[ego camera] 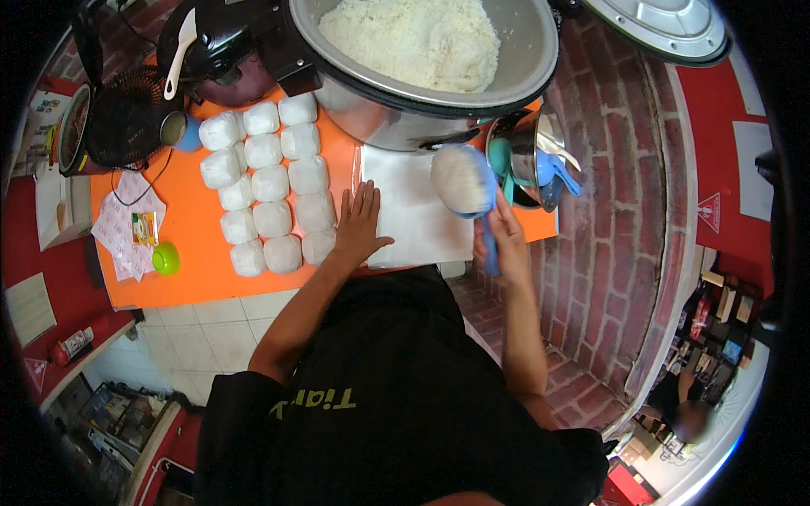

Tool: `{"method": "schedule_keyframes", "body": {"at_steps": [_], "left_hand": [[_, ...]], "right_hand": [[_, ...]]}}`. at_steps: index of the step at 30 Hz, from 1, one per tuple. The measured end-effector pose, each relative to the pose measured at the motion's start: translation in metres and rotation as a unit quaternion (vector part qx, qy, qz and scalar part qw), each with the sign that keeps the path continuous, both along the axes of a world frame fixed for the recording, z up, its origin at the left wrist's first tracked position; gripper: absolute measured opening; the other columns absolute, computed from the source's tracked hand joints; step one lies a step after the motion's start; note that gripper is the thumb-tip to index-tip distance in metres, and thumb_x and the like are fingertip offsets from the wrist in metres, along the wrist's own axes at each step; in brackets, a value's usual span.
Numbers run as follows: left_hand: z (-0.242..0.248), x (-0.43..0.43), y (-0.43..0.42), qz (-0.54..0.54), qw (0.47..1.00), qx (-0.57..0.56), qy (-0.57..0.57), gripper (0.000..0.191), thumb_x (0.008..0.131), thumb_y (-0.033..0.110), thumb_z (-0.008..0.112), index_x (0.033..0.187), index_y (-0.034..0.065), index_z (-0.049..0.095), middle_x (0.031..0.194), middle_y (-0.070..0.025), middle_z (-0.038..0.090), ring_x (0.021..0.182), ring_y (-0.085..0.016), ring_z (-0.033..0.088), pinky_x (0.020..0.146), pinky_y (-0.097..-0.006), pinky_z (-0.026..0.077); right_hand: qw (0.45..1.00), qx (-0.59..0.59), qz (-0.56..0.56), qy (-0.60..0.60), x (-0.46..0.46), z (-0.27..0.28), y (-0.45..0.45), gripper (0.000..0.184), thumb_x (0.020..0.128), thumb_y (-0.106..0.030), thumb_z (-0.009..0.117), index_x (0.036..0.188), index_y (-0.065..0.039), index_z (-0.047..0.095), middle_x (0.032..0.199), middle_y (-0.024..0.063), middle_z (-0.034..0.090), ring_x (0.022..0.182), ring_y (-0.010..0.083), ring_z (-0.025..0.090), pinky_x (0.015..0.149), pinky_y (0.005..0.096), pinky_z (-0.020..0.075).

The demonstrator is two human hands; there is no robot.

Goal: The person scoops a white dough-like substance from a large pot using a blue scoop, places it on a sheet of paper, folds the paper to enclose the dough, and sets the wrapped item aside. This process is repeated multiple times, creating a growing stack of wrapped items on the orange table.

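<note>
In my right hand (504,243) is the handle of a blue plastic rice scoop (484,183), its bowl heaped with white rice (461,180). The scoop hangs over the right part of a sheet of white wrapping paper (411,212). Flat on the left edge of that paper lies my left hand (361,221), thumb apart and holding nothing. Several white paper-wrapped packets (271,183) stand in rows left of that hand, some apparently stacked. Beyond the paper stands a large rice cooker (380,120), its pot full of cooked rice (417,44).
Right of the paper, a metal container (525,148) holds utensils. A purple-black cooker (234,82), a white spatula (182,54), a blue cup (183,131) and a green bowl (166,258) are at left on the orange table (196,281). A brick wall (588,209) bounds the right.
</note>
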State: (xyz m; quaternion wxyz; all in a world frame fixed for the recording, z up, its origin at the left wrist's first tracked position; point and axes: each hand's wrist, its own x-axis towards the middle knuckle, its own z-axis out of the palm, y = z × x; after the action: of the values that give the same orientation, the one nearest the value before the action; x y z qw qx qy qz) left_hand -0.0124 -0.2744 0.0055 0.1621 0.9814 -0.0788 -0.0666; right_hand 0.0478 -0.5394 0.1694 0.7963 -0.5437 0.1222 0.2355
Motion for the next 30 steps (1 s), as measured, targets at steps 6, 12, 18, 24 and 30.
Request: {"method": "schedule_keyframes", "body": {"at_steps": [6,12,18,24,30], "left_hand": [[0.007,0.004,0.004,0.006,0.997,0.007,0.073,0.121,0.072,0.066,0.075,0.156,-0.0053,0.026,0.165,-0.0219,0.019,0.155,-0.039,0.014,0.122,-0.0636,0.010],[0.008,0.005,-0.001,0.015,0.996,0.023,0.086,0.125,0.068,0.066,0.079,0.158,-0.0022,0.025,0.168,-0.0187,0.015,0.156,-0.036,0.008,0.123,-0.0630,0.004],[0.011,0.004,-0.005,0.029,0.993,0.002,0.113,0.125,0.068,0.060,0.082,0.158,-0.0018,0.023,0.168,-0.0184,0.013,0.156,-0.037,0.006,0.123,-0.0642,0.004],[0.014,0.001,-0.009,0.054,0.994,-0.002,0.094,0.124,0.068,0.059,0.082,0.157,-0.0047,0.024,0.167,-0.0202,0.015,0.156,-0.038,0.008,0.123,-0.0636,0.007],[0.009,0.000,-0.011,0.057,0.994,0.029,0.094,0.129,0.064,0.064,0.082,0.157,-0.0033,0.024,0.167,-0.0204,0.016,0.156,-0.038,0.005,0.122,-0.0659,0.006]], "right_hand": [[0.693,-0.564,0.264,-0.363,-0.035,-0.107,0.025,0.059,0.099,-0.013,0.058,0.155,-0.021,0.041,0.097,0.0193,0.065,0.080,0.0361,0.066,0.068,0.0460,0.0536],[0.756,-0.557,0.283,-0.193,-0.028,-0.135,0.050,0.060,0.101,-0.022,0.054,0.156,-0.021,0.030,0.096,0.0261,0.067,0.085,0.0477,0.066,0.073,0.0570,0.0521],[0.685,-0.524,0.463,-0.205,0.034,-0.103,0.053,0.057,0.103,-0.027,0.053,0.154,-0.023,0.028,0.089,0.0271,0.068,0.080,0.0478,0.067,0.071,0.0578,0.0519],[0.780,-0.477,0.373,-0.158,0.023,-0.125,0.043,0.061,0.103,-0.025,0.051,0.156,-0.023,0.020,0.084,0.0358,0.066,0.081,0.0550,0.064,0.073,0.0629,0.0480],[0.673,-0.456,0.502,-0.295,0.042,-0.113,0.036,0.063,0.104,-0.021,0.053,0.157,-0.023,0.018,0.099,0.0354,0.067,0.093,0.0528,0.067,0.081,0.0564,0.0528]]}}
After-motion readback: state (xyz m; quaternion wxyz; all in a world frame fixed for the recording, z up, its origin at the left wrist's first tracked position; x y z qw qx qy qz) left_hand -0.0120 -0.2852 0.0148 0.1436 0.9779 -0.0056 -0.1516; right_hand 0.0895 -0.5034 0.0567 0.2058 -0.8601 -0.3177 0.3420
